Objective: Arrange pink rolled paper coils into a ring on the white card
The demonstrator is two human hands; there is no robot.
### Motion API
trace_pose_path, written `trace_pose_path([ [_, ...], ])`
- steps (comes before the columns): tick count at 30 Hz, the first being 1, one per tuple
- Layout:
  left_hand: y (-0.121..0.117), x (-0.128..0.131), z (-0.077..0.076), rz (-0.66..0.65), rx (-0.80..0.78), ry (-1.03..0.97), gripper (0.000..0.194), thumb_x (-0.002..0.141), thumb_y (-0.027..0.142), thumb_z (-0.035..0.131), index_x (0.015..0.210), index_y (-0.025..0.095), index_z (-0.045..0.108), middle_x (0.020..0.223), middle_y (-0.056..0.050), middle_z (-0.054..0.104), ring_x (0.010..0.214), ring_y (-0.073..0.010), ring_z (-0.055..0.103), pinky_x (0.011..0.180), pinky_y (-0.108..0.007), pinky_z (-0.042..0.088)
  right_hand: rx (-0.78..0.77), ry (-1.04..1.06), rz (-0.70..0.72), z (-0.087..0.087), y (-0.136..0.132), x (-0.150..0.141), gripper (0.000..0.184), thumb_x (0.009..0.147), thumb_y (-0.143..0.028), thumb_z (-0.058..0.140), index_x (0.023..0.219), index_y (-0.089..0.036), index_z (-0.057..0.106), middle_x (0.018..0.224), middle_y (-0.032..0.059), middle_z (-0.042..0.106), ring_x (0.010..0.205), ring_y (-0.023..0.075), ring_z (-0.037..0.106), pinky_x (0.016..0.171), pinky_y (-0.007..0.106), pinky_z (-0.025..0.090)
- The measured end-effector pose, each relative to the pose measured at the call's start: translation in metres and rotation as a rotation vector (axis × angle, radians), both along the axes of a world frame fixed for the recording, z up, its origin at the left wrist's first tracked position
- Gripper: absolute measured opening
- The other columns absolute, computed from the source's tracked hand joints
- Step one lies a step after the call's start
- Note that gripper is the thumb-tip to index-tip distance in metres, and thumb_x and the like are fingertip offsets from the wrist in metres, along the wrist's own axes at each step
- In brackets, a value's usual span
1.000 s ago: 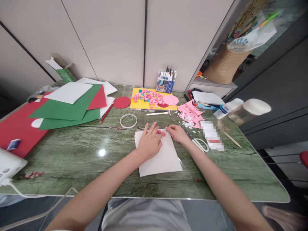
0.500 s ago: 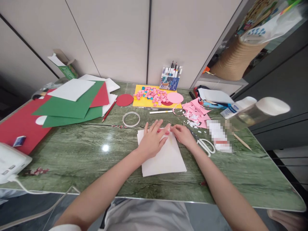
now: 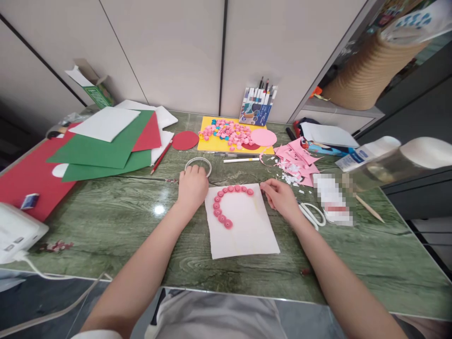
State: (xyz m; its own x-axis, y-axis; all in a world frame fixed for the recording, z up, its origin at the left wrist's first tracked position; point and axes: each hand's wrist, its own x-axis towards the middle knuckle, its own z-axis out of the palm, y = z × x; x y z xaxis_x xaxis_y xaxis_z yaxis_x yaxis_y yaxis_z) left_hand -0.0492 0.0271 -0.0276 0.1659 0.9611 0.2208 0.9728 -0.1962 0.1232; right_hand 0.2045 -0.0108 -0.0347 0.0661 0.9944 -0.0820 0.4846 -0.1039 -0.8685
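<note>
Near the middle of the front edge of a green, wood-grained, glossy desk (image 3: 106, 235), a white, four-sided paper sheet (image 3: 247, 238) lies flat before me; along its far and left sides runs a curved row of small, round, deep-pink paper coils (image 3: 216, 205), set side by side like an open hook.

My left hand (image 3: 193, 188) rests just beyond the sheet's far left corner, fingers bent down at the near rim of a slim, white, ring-shaped tape roll (image 3: 210, 167); I cannot tell whether they grip it. My right hand (image 3: 282, 197) is at the sheet's far right corner, thumb and forefinger drawn narrowly together; whether anything sits between them is too small to tell.

As I judge it, the curve is partly made: its far and left stretches are laid, while the right and near stretches have no coils; a faint yellowish line runs on from the right end. Plenty of supply remains toward the desk's back edge, where loose pink, blue and yellow coils (image 3: 229, 132) lie heaped on a bright yellow, rectangular sheet (image 3: 210, 147); white-handled scissors (image 3: 310, 216) lie beside my right wrist.
</note>
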Motion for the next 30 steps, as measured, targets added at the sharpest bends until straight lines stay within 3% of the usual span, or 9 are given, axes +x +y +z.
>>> trace_pose_path([
  [3, -0.004, 0.008, 0.006, -0.131, -0.001, -0.283, 0.01, 0.082, 0.017, 0.047, 0.085, 0.015, 0.056, 0.088, -0.009, 0.058, 0.086, -0.0227, 0.056, 0.077, -0.036, 0.044, 0.05, 0.002, -0.028, 0.012, -0.009, -0.004, 0.03, 0.083, -0.048, 0.048, 0.072, -0.02, 0.052, 0.043, -0.0079, 0.043, 0.033, 0.0077, 0.039, 0.039, 0.021, 0.03],
  [7, -0.023, 0.026, 0.02, -0.307, -0.177, -0.727, 0.009, 0.083, 0.023, 0.05, 0.087, 0.019, 0.057, 0.082, -0.001, 0.062, 0.075, -0.0146, 0.059, 0.071, -0.027, 0.046, 0.264, -0.101, -0.027, 0.028, -0.028, -0.018, 0.021, 0.086, -0.038, 0.048, 0.086, -0.02, 0.059, 0.059, -0.0026, 0.057, 0.047, 0.0095, 0.051, 0.049, 0.023, 0.041],
  [10, -0.038, 0.039, 0.027, -0.339, -0.293, -0.909, 0.012, 0.083, 0.028, 0.054, 0.09, 0.02, 0.06, 0.084, -0.001, 0.065, 0.076, -0.0137, 0.061, 0.071, -0.026, 0.047, 0.434, -0.216, 0.089, 0.033, -0.039, -0.029, 0.026, 0.088, -0.029, 0.047, 0.11, -0.022, 0.058, 0.087, 0.0036, 0.066, 0.067, 0.0128, 0.061, 0.068, 0.028, 0.049],
  [14, -0.048, 0.049, 0.028, -0.283, -0.302, -1.01, 0.013, 0.081, 0.029, 0.058, 0.089, 0.021, 0.063, 0.082, -0.001, 0.067, 0.074, -0.0135, 0.061, 0.07, -0.026, 0.048, 0.577, -0.236, 0.19, 0.031, -0.044, -0.036, 0.034, 0.089, -0.019, 0.044, 0.122, -0.025, 0.053, 0.111, 0.0059, 0.064, 0.101, 0.0169, 0.059, 0.09, 0.033, 0.046],
  [18, -0.051, 0.051, 0.026, -0.241, -0.323, -1.091, 0.014, 0.078, 0.028, 0.061, 0.09, 0.021, 0.064, 0.082, -0.001, 0.067, 0.073, -0.0133, 0.061, 0.069, -0.026, 0.048, 0.534, -0.135, 0.199, 0.031, -0.045, -0.039, 0.032, 0.088, -0.018, 0.046, 0.117, -0.026, 0.058, 0.114, 0.0044, 0.063, 0.107, 0.0162, 0.058, 0.094, 0.033, 0.045],
  [24, -0.05, 0.05, 0.025, -0.241, -0.463, -1.298, 0.017, 0.077, 0.031, 0.063, 0.089, 0.019, 0.065, 0.081, -0.003, 0.067, 0.074, -0.0146, 0.062, 0.07, -0.028, 0.049, 0.336, 0.172, 0.136, 0.033, -0.047, -0.041, 0.022, 0.087, -0.025, 0.051, 0.106, -0.027, 0.061, 0.105, 0.0031, 0.062, 0.077, 0.0119, 0.064, 0.076, 0.029, 0.052],
  [30, -0.052, 0.051, 0.021, -0.246, -0.512, -1.374, 0.018, 0.077, 0.032, 0.064, 0.089, 0.018, 0.064, 0.084, -0.003, 0.067, 0.078, -0.0151, 0.062, 0.074, -0.029, 0.049, 0.305, 0.179, 0.091, 0.026, -0.046, -0.043, 0.012, 0.083, -0.029, 0.058, 0.091, -0.024, 0.064, 0.094, 0.0041, 0.062, 0.083, 0.0155, 0.06, 0.075, 0.031, 0.05],
])
